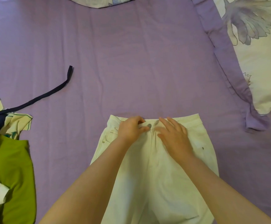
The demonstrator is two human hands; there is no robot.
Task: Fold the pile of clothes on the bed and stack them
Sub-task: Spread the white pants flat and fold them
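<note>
Head view: white trousers (155, 159) flat on bed (131, 62) for folding; left hand (131, 128) pinches waistband by button, right hand (173, 136) fingers straight, smoothing fabric.

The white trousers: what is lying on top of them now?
On the white trousers lie both hands. The left hand pinches the waistband beside the button; the right hand rests flat. Both forearms cover part of the fabric.
</note>
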